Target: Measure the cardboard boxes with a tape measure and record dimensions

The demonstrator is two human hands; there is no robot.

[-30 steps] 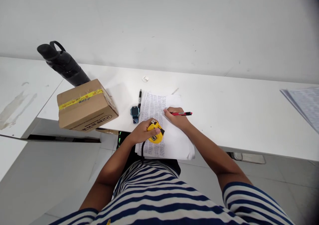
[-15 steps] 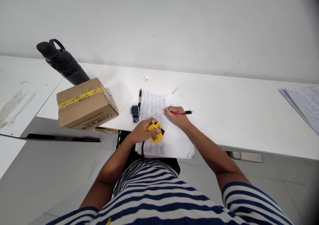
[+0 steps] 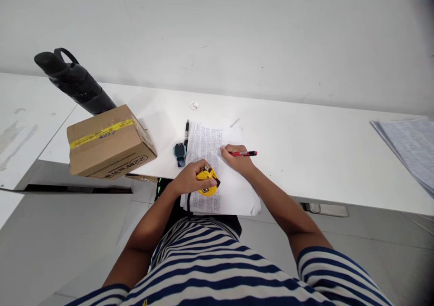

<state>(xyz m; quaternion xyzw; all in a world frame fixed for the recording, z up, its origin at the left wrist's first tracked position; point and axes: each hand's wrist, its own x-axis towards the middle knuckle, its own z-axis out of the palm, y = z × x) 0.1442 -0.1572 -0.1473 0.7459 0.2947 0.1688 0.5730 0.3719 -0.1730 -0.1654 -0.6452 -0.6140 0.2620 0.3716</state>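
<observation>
My left hand (image 3: 190, 177) is closed around a yellow tape measure (image 3: 206, 182) that rests on a stack of printed paper sheets (image 3: 233, 193) at the near edge of the white desk (image 3: 305, 148). My right hand (image 3: 239, 161) grips a red pen (image 3: 243, 153), its tip on the printed column of the top sheet. A black pen (image 3: 186, 132) and a small blue watch (image 3: 179, 153) lie just left of the sheets.
A cardboard box (image 3: 108, 143) with yellow tape sits at the desk's left front corner, a black bottle (image 3: 73, 81) behind it. More printed sheets (image 3: 407, 148) lie at the far right. A white wall runs along the desk's far side.
The view has shifted slightly, so everything sits a little further left. My left hand has curled more over the tape measure. The right hand and red pen keep their place on the sheet.
</observation>
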